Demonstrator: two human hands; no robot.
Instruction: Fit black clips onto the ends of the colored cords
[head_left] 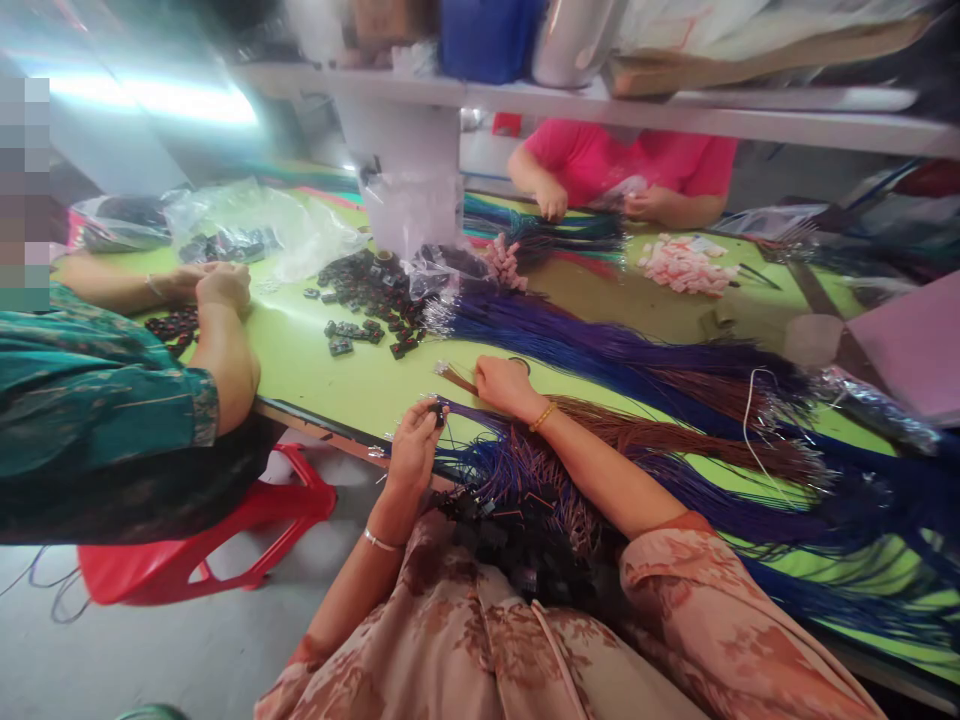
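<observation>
A small black connector point(437, 412) is pinched between the thumb and fingers of my left hand point(415, 445), at the table's near edge. To its right, my right hand point(504, 388) has its fingers closed at the end of a bundle of brown wires point(622, 425); whether it grips one wire or several is too small to tell. Purple and blue wires point(480, 450) run from near my left hand toward the right. Black connectors with wires point(525, 545) lie heaped in my lap. Beyond my hands, a thick bundle of blue and purple wires point(585, 345) stretches across the green table point(300, 360).
Loose black connectors point(375, 290) lie beyond my hands, near plastic bags point(262, 230). Pink connectors point(686, 265) are piled farther back. One person in teal works at left beside a red stool point(225, 530); another in pink sits opposite. A loaded shelf point(525, 95) spans above.
</observation>
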